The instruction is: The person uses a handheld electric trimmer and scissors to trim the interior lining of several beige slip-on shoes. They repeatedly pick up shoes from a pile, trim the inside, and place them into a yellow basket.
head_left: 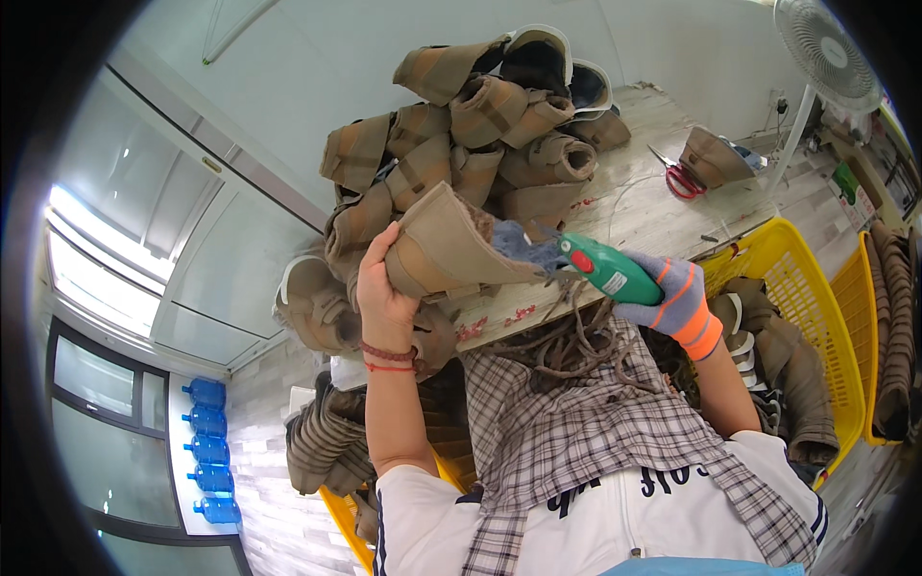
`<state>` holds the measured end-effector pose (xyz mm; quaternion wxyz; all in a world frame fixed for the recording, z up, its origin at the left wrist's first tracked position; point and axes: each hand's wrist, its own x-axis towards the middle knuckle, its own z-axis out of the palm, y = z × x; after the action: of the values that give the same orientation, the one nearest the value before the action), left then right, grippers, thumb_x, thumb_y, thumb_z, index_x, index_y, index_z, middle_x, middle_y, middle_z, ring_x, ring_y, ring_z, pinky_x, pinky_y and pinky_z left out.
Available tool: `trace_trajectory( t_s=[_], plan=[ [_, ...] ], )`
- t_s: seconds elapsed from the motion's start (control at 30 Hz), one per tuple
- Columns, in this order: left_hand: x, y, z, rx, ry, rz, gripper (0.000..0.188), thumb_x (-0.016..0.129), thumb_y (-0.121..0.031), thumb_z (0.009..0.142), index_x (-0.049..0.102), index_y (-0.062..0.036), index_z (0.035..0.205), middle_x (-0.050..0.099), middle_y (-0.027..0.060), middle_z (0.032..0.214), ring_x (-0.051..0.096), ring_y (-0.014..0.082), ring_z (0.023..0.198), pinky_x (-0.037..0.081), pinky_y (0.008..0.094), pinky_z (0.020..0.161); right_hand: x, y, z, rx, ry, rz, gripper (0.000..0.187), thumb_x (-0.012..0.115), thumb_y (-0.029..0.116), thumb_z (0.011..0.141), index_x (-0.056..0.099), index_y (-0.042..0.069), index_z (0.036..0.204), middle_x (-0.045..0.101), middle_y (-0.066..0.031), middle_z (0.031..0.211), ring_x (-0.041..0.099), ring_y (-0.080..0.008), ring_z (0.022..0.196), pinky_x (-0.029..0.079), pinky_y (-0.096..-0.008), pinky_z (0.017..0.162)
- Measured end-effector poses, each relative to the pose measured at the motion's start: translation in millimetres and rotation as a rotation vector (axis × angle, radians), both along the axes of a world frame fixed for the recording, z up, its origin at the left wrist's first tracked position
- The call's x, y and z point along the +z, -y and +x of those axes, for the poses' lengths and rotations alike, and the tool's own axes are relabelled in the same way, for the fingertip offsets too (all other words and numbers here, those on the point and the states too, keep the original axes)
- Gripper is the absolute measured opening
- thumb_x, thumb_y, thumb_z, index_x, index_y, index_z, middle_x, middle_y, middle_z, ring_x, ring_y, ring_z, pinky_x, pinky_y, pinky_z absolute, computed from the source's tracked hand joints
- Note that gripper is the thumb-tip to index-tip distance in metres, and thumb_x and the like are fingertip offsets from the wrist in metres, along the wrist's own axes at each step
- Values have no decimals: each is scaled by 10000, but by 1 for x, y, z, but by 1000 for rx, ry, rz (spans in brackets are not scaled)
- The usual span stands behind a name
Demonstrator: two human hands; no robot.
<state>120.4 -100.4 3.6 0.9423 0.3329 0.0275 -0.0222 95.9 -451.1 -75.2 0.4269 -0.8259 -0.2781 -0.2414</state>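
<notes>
Your left hand [384, 283] is gripping a tan boot upper [432, 245] by the worktop [663, 125]; your right hand [677, 300] is clasping a green power tool [613, 271] near the lining [519, 245]. Keeping it taut should be helping.

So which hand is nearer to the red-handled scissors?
Right. The right hand, gripping the green tool, is below the scissors in view; the left hand, holding the brown piece, is farther left.

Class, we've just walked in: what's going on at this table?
A person's bare left hand holds a tan boot upper. The gloved right hand grips a green handheld power tool close to blue-grey material at the upper's open end. Similar uppers are piled on the table, with red-handled scissors to the right.
</notes>
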Motion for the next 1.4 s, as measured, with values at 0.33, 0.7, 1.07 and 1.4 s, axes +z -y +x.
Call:
trace_trajectory(
  t_s=[0.33, 0.7, 1.07, 1.4],
  plan=[
    [-7, -26, 9, 65, -84, -1, 205, 513, -85, 884, 554, 67, 1015, 616, 205, 1035, 619, 317, 935, 524, 427, 817, 6, 0, -1, -61, 201, -263, 639, 803, 483, 519, 659, 93, 1005, 550, -88, 562, 526, -265, 484, 435, -331, 477],
    [-17, -11, 3, 56, -69, -42, 259, 501, -105, 895, 526, 72, 1083, 599, 200, 1082, 600, 316, 980, 505, 429, 858, -5, -15, 0, -25, 170, -143, 647, 808, 479, 528, 651, 101, 1029, 562, -80, 571, 551, -243, 492, 445, -325, 487],
    [-7, 48, -27, 316, 362, 547, 329, 511, -46, 890, 496, 44, 1206, 569, 128, 1174, 525, 234, 1108, 412, 356, 950, -9, -34, -5, 150, -151, 355, 571, 809, 211, 602, 608, 33, 1107, 670, -115, 840, 651, -164, 705, 507, -281, 660],
    [116, -24, 136, 1117, 714, 1737, 533, 712, -203, 757, 507, 65, 1170, 544, 219, 1172, 510, 330, 1090, 399, 369, 908, -42, 7, 11, -47, -282, 591, 522, 748, 105, 684, 551, -58, 1139, 652, -64, 891, 576, -86, 775, 488, -241, 702]
  ],
)
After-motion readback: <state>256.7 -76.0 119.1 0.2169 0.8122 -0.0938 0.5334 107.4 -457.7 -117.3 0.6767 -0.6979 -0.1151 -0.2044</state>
